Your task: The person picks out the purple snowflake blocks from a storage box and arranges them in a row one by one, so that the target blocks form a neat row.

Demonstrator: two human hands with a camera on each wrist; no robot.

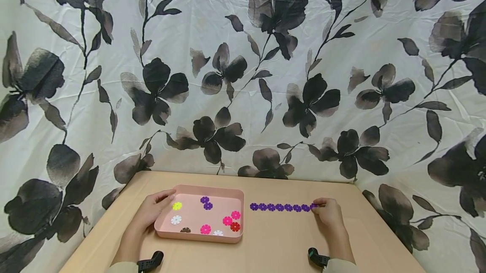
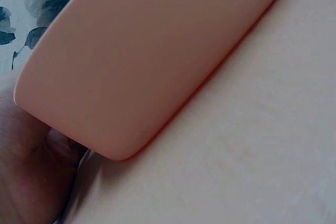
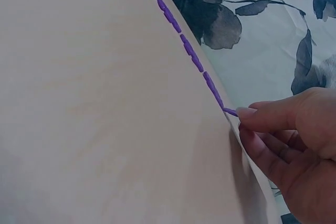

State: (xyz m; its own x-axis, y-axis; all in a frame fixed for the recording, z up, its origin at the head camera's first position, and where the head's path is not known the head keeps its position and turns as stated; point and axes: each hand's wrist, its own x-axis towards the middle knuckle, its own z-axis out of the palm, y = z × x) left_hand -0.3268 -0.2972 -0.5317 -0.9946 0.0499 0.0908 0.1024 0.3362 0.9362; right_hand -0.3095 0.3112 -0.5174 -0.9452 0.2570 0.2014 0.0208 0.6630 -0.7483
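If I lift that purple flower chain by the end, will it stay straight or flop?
The purple chain would likely sag or come apart: it looks like thin flat discs joined edge to edge. It seems very light, since the right hand pinches its end with fingertips alone. Lying flat on the table, it should slide, not roll.

Pink tray (image 1: 163, 225); purple flower chain (image 1: 282, 207); yellow, white, pink, red, purple flower pieces; tan table (image 1: 273, 247); white backdrop (image 1: 212, 24), black floral print.
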